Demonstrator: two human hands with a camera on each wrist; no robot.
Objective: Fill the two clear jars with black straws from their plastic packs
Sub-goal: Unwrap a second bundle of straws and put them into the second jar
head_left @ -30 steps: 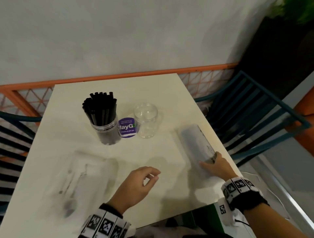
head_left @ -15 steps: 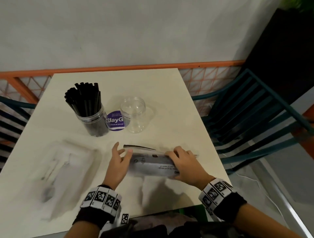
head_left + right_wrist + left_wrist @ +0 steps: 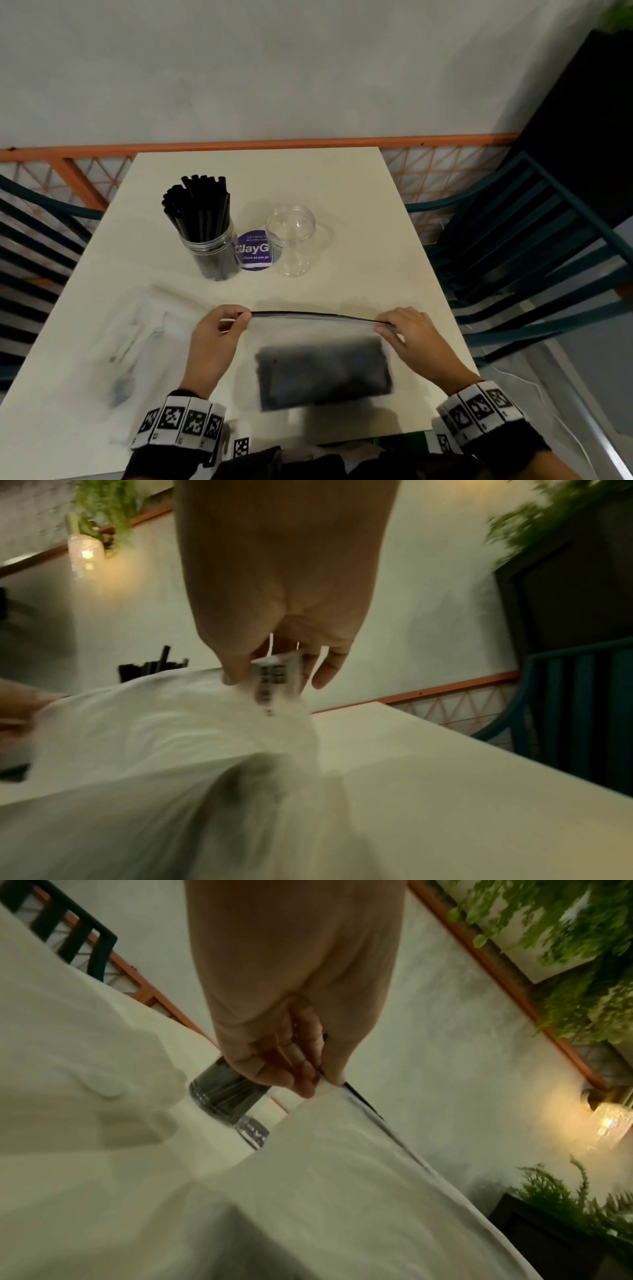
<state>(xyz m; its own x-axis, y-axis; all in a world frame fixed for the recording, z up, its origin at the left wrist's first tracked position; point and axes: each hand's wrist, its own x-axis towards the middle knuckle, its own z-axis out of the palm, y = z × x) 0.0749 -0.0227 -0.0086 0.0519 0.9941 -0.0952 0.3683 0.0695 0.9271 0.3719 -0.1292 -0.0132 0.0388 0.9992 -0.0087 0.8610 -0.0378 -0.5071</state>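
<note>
Both hands hold a clear plastic pack of black straws (image 3: 323,370) up over the near edge of the pale bench (image 3: 359,192). The left hand (image 3: 212,346) pinches the pack's left top corner; the right hand (image 3: 414,342) pinches the right top corner, stretching its dark top edge between them. Farther back stand 2 clear round jars: 1 full of black straws (image 3: 209,240), 1 empty (image 3: 291,240), a purple round sticker (image 3: 255,251) between them. A crumpled clear plastic pack (image 3: 137,342) lies at left.

The right hand (image 3: 274,610) pinches a printed corner of the plastic pack (image 3: 164,750) — blurred, above the table (image 3: 445,764).
</note>
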